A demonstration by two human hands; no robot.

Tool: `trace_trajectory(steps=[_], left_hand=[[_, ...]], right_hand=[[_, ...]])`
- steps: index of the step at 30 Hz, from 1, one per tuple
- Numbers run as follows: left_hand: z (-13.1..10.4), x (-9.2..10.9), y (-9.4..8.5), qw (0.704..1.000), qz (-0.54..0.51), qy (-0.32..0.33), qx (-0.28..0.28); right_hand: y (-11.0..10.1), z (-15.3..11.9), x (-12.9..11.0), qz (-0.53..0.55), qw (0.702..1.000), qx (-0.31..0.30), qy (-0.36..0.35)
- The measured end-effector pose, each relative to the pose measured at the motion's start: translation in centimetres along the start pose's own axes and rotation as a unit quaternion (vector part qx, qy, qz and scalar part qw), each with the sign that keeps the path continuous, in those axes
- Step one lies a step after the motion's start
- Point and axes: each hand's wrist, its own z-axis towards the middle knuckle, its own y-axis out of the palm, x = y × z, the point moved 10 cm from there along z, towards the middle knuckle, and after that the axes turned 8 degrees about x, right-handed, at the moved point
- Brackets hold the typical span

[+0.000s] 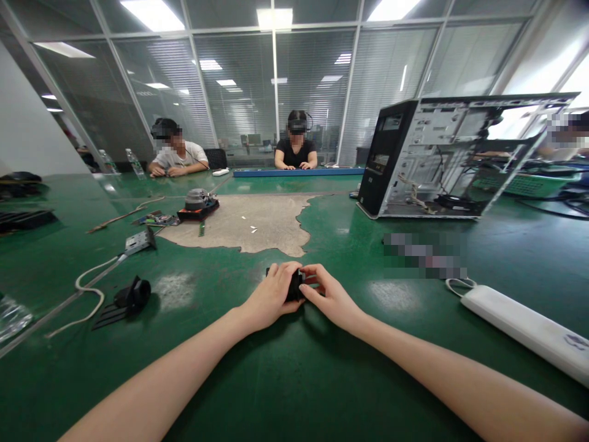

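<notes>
Glossy green tabletop [350, 380]; smooth white plastic power strip [524, 328]; bare-metal computer case frame [451, 132].

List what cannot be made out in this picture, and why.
Head view:
Black part: mostly covered by left hand and right hand.
Elongated object: pixelated.
Clear plastic item: cut off by left edge.
White bar: cut off by right edge.
White scraps: too small to identify.

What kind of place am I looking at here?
Probably an electronics workshop or training room: an open black-and-silver computer case stands on the long green worktable, a green circuit board lies to the left, and two people sit working across the table.
</notes>
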Motion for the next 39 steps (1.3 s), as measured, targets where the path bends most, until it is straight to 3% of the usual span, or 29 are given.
trace_trajectory(steps=[3, 9, 13, 21, 29, 35, 39], left_hand=[[0.0, 0.0, 0.0, 1.000, 0.006, -0.001, -0.006], [0.0, 0.1, -0.1, 1.000, 0.003, -0.001, -0.002], [0.0, 0.0, -0.1, 1.000, 0.003, -0.004, -0.002], [-0.1, 0.0, 0.1, 1.000, 0.005, -0.001, -0.005], [0.0, 0.1, -0.1, 1.000, -0.001, 0.000, 0.005], [0.0, 0.1, -0.1, 1.000, -0.001, -0.002, 0.003], [0.0, 0.1, -0.1, 1.000, -0.001, -0.006, 0.000]], right_hand=[[-0.1, -0.1, -0.3, -0.010, 1.000, 0.000, -0.005], [-0.8, -0.5, -2.4, -0.049, 0.993, 0.028, -0.107], [-0.8, -0.3, -1.6, -0.044, 0.995, 0.035, -0.081], [0.3, -0.2, -0.2, 0.007, 1.000, -0.020, -0.014], [-0.7, -0.2, -1.4, 0.013, 0.997, 0.026, -0.072], [-0.8, 0.0, -0.8, 0.049, 0.998, 0.027, -0.039], [-2.4, 0.4, 0.2, 0.023, 0.996, 0.082, 0.008]])
